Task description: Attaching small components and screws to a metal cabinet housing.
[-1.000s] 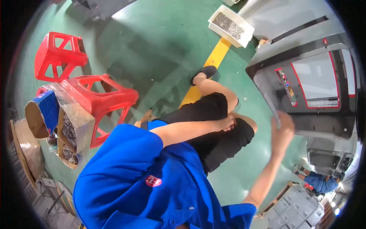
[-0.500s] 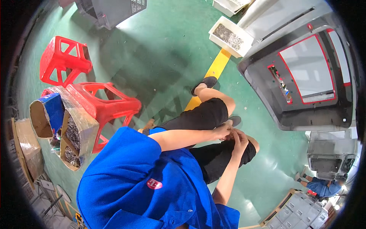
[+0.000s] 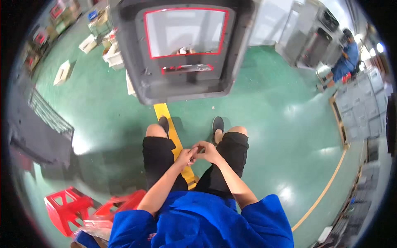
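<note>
Between my knees, my left hand (image 3: 186, 157) and my right hand (image 3: 209, 152) meet with their fingertips together. The fingers of my left hand are curled closed. My right hand pinches with thumb and forefinger against the left fingertips. Whatever they hold, if anything, is too small and covered to make out. Ahead of my feet is a large dark grey moulded panel (image 3: 188, 89) with a red-edged window and a narrow red-edged slot below it.
Red plastic stools (image 3: 68, 208) are at the lower left, beside a grey vented housing (image 3: 39, 126). White trays (image 3: 63, 73) lie far left. A yellow floor strip (image 3: 162, 110) runs under my left leg. Far right, a person in blue (image 3: 350, 56) sits near stacked grey housings (image 3: 359, 101).
My view has swung to the right, bringing the grey panel straight ahead and the stools to the lower left. My hands remain together between my knees.
</note>
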